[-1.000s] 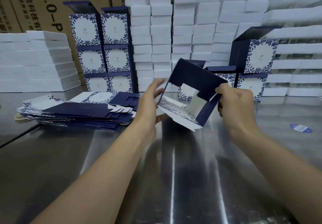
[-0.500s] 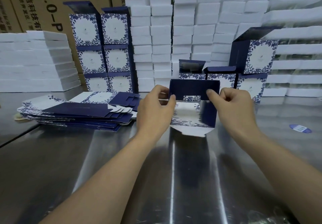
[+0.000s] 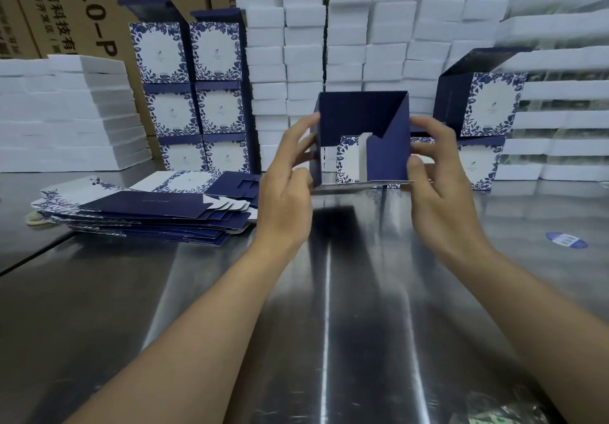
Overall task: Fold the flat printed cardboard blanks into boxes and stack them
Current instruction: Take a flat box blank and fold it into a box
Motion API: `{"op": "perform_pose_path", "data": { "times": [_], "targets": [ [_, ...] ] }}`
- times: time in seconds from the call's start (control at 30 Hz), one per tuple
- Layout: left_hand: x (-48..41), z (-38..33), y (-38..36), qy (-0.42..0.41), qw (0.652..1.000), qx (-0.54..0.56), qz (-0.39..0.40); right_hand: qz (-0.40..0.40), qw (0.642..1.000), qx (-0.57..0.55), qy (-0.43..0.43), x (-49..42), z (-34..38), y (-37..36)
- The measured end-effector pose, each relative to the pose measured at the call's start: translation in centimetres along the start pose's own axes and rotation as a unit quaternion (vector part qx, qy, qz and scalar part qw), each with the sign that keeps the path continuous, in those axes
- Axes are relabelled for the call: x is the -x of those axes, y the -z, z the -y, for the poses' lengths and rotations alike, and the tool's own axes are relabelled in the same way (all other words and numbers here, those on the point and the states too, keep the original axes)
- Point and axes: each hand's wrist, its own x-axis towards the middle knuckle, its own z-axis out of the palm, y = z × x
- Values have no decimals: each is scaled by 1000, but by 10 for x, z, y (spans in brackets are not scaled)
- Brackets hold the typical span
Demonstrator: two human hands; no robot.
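Note:
A half-folded navy box blank (image 3: 359,117) with white floral print is held just above the steel table (image 3: 329,291), opened into a square tube facing me. My left hand (image 3: 290,189) grips its left wall. My right hand (image 3: 438,179) pinches a navy flap on its right side, thumb in front. A pile of flat printed blanks (image 3: 141,206) lies to the left. Folded boxes stand stacked at the back left (image 3: 191,94) and the back right (image 3: 481,110).
White foam blocks (image 3: 362,37) are stacked in columns behind the work area, with more at the left (image 3: 66,113) and right (image 3: 566,100). Brown cartons (image 3: 82,4) stand at the back left. A small blue sticker (image 3: 566,239) lies on the table to the right.
The blank was tilted and held loosely; both hands have turned it upright and squared it into an open tube, and a right flap now folds inward.

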Motion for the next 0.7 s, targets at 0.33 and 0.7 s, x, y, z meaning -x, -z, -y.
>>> {"op": "perform_pose_path", "data": {
  "times": [0.33, 0.7],
  "targets": [
    [0, 14, -2, -37, 983, -174, 51, 85, 991, 94, 52, 0, -9, 2],
    [6, 6, -20, -9, 993, -95, -63, -7, 937, -164, -309, 7, 13, -20]
  ]
}}
